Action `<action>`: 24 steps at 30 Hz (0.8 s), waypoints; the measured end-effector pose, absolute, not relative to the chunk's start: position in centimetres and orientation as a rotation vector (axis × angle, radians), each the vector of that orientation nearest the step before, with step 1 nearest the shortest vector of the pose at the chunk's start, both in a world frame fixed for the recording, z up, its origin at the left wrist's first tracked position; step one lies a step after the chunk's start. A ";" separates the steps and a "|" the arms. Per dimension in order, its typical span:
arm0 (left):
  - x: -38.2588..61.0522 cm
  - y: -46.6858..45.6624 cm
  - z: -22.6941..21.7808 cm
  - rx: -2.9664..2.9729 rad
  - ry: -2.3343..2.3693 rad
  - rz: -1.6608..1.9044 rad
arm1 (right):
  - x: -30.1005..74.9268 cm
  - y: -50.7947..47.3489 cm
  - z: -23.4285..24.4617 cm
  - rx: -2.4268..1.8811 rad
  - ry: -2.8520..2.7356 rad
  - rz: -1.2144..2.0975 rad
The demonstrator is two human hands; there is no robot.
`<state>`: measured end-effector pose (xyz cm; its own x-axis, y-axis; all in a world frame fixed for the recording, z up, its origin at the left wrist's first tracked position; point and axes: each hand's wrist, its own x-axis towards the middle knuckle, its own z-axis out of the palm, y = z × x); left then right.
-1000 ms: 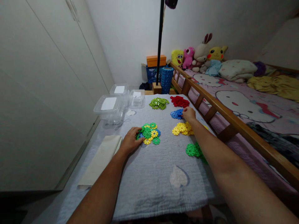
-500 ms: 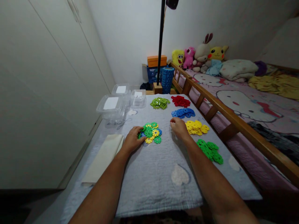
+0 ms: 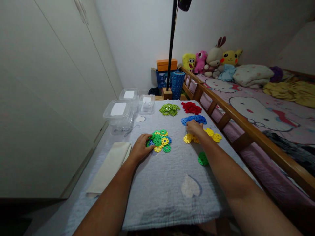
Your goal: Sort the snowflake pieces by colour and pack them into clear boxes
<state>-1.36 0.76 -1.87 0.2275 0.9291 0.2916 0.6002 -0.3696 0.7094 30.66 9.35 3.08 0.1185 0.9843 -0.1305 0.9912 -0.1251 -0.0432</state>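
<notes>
My left hand (image 3: 140,148) rests on the grey cloth (image 3: 162,177) with its fingers curled against the left edge of a mixed pile of green, yellow and blue snowflake discs (image 3: 159,141). My right hand (image 3: 194,127) reaches over the yellow disc pile (image 3: 211,134), fingers bent down between it and the blue pile (image 3: 194,118); whether it holds a disc is hidden. A lime pile (image 3: 169,108) and a red pile (image 3: 191,107) lie further back. Dark green discs (image 3: 203,159) show beside my right forearm.
Three clear plastic tubs (image 3: 119,113) stand at the cloth's back left. A folded cream cloth (image 3: 109,165) lies left. A wooden bed rail (image 3: 241,127) runs along the right, with plush toys (image 3: 216,57) beyond. A black pole (image 3: 171,42) stands behind the table.
My right hand has moved from beside the mixed pile to the yellow and blue piles at the right. My left hand has stayed on the mixed pile.
</notes>
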 end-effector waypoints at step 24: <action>-1.3 0.6 -1.8 2.032 1.377 0.991 | 21.8 0.2 0.5 1.994 2.950 -0.452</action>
<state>-1.30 0.63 -1.85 0.2278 0.9284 0.2936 0.5731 -0.3716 0.7304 21.82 0.15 0.55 -0.3148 0.9226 0.2229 0.8135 0.3832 -0.4374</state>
